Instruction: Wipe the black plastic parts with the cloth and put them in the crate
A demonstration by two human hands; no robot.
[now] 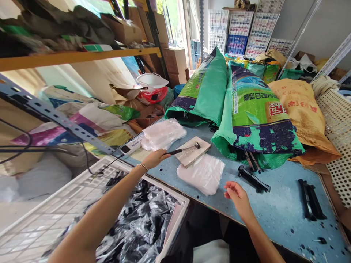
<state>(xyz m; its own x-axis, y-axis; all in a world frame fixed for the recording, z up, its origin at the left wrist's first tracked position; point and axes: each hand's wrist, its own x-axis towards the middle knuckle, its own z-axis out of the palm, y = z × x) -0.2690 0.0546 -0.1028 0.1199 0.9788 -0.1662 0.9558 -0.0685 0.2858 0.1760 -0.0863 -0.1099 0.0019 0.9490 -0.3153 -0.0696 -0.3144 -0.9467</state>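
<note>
My left hand (155, 159) is closed round the black handle of a small hammer (178, 150). The hammer's thin metal shaft points right, and its rounded metal head lies over a pale flat block (201, 146). Under the near edge of that block is a stack of clear plastic bags (204, 175); another bag stack (164, 132) lies behind my left hand. My right hand (238, 197) hovers near the table's front edge, fingers loosely bent and apart, with nothing visible in them. To its right lies a black plastic bracket-like part (253, 178).
A second black part (312, 200) lies farther right on the blue table (285, 190). Green woven sacks (255, 109) and a yellow sack (298, 113) stand at the back. A white crate (182, 204) with bagged black parts stands at left, below a metal shelf (82, 58).
</note>
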